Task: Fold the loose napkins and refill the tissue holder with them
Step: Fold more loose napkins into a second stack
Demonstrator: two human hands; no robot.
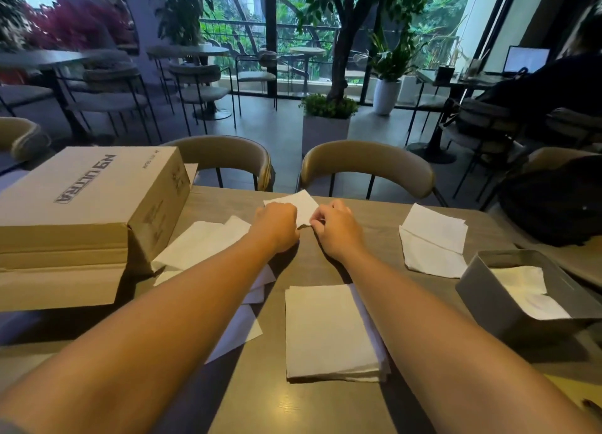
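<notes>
My left hand (276,222) and my right hand (337,228) both pinch the near edge of one white napkin (301,205) at the far middle of the table. A neat stack of white napkins (329,331) lies between my forearms. Loose napkins (205,248) spread out beside the cardboard box, partly under my left arm. Another small pile of napkins (433,241) rests at the right. The grey tissue holder (488,298) stands open at the right edge with a few napkins (527,290) inside.
A large cardboard box (88,212) fills the table's left side. Two tan chairs (368,166) face me across the wooden table (358,264). A dark bag (553,205) sits at the far right. A person sits at another table behind it.
</notes>
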